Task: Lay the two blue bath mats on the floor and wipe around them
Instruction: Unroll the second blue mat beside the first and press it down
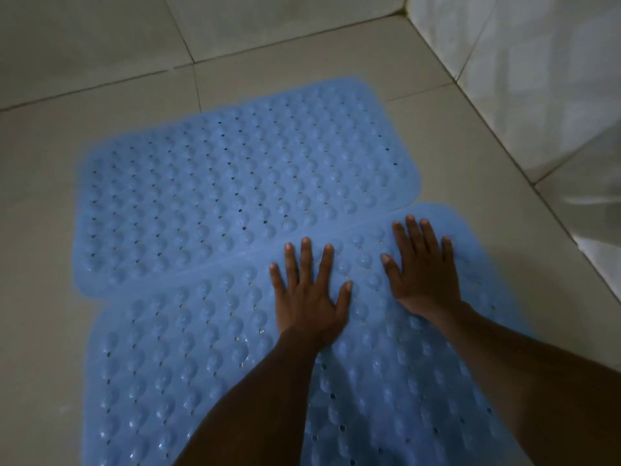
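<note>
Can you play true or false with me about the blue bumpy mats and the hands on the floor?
1. Both hands, the left hand and the right hand, lie flat on the near mat. True.
2. The far mat is rolled up. False: it lies spread out flat on the tiled floor.
3. The near mat's edge lies over the far mat's edge. True.
4. One hand holds a cloth. False: both hands are bare, with fingers spread, holding nothing.
5. The mats are red. False: both are blue.
</note>
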### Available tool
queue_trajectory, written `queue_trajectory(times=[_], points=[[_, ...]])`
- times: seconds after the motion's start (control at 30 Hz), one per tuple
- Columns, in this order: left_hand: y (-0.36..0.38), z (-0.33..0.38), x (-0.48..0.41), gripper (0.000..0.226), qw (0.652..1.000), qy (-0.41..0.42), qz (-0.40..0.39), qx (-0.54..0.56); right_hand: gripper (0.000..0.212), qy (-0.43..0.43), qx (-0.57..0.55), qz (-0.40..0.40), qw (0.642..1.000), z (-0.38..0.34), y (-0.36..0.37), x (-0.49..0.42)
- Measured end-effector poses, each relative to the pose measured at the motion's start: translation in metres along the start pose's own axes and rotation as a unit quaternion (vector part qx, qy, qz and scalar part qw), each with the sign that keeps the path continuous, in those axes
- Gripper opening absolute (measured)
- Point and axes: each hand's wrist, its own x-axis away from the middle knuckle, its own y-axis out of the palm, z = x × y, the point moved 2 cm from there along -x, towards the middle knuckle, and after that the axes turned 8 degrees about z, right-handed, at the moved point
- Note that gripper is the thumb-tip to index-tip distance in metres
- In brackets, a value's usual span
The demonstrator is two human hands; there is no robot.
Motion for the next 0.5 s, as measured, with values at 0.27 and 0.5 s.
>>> queue_trajectory(times=[0.27,0.5], points=[[-0.008,0.017,-0.028,0.070,0.999,0.004,0.036,0.021,0.063,-0.059,-0.016,0.067,0.996,-0.016,-0.007,-0.045],[-0.001,0.018,-0.036,0.072,1.000,0.001,0.010,0.007,0.067,-0.083,0.022,0.032,0.996,-0.017,0.007,-0.044]])
